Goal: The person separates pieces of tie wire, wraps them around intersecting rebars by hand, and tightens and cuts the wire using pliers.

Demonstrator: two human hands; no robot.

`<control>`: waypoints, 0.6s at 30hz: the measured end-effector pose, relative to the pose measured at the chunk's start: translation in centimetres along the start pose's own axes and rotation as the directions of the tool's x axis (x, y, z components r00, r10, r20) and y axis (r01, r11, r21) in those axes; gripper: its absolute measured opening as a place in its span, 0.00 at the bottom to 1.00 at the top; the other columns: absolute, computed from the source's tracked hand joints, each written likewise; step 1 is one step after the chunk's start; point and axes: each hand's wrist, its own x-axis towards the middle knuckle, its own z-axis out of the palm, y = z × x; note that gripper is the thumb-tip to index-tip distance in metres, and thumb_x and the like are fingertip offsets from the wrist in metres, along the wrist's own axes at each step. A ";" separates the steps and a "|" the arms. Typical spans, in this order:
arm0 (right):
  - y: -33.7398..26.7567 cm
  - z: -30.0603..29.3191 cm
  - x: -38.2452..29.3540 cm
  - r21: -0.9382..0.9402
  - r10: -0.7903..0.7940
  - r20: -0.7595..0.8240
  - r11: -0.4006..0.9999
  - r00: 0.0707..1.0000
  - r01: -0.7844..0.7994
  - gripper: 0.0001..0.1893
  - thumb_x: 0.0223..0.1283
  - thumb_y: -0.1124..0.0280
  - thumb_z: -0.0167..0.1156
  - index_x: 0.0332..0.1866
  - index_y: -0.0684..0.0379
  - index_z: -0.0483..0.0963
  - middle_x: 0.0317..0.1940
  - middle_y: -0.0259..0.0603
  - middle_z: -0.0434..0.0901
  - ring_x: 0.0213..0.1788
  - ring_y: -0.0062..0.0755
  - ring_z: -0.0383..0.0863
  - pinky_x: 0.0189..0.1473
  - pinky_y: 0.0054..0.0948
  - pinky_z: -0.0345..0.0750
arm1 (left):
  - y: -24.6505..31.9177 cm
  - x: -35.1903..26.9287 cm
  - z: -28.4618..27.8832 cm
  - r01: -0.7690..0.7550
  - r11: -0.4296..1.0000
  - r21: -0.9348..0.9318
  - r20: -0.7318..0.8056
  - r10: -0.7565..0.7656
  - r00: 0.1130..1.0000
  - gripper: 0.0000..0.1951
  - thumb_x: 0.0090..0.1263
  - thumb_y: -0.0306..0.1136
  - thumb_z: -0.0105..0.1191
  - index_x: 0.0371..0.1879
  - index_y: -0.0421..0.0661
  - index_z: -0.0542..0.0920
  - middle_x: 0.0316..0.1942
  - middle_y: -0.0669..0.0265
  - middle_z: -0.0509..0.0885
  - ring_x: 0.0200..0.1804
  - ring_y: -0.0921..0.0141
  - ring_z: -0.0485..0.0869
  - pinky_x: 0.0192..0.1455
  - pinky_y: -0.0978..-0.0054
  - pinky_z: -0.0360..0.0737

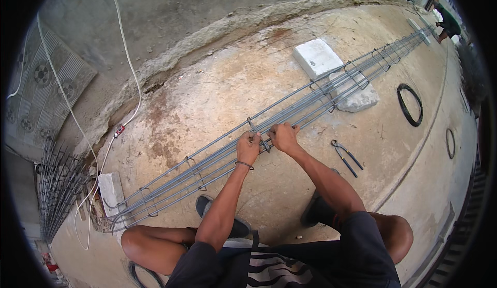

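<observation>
A long rebar cage (217,154) of several steel bars and square stirrups runs diagonally in front of me, low over the ground. My left hand (248,148) has its fingers pinched on a stirrup (265,145) in the cage's middle. Just right of it, my right hand (285,137) rests at the bars with curled fingers; whether it grips a bar or a thin wire is hidden. Steel-tying pincers (346,158) with dark handles lie on the ground to the right of my right forearm.
White blocks (318,58) sit beside and under the cage; another block (112,189) is at its left end. Black wire coils (409,105) lie at right. A white cable (124,39) hangs at left near stacked rebar cages (58,187). A person (447,22) bends at the far end.
</observation>
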 end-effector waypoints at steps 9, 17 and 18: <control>-0.6 0.2 -0.6 0.086 -0.063 0.112 0.995 0.992 0.053 0.06 0.53 0.67 0.59 0.29 0.51 0.84 0.33 0.43 0.84 0.48 0.45 0.79 0.56 0.70 0.56 | 0.5 2.5 -3.2 0.370 0.921 -0.125 0.268 -0.327 0.906 0.14 0.70 0.37 0.57 0.28 0.38 0.81 0.23 0.70 0.79 0.17 0.81 0.71 0.16 0.81 0.63; 0.1 0.0 1.1 0.298 -0.049 0.265 0.954 0.963 -0.034 0.08 0.54 0.64 0.60 0.33 0.54 0.84 0.34 0.46 0.85 0.44 0.50 0.82 0.53 0.68 0.60 | -0.2 -0.6 -2.9 -0.422 0.684 0.595 0.356 0.247 0.901 0.08 0.63 0.30 0.55 0.27 0.37 0.80 0.24 0.54 0.82 0.30 0.56 0.83 0.34 0.61 0.78; 0.2 0.2 1.3 0.299 -0.053 0.263 0.954 0.963 -0.030 0.08 0.54 0.64 0.60 0.33 0.54 0.84 0.34 0.46 0.85 0.44 0.50 0.82 0.53 0.68 0.60 | -0.4 -0.5 -2.7 -0.473 0.579 0.664 0.416 0.239 0.877 0.06 0.61 0.29 0.55 0.27 0.39 0.80 0.27 0.51 0.82 0.32 0.53 0.83 0.35 0.57 0.78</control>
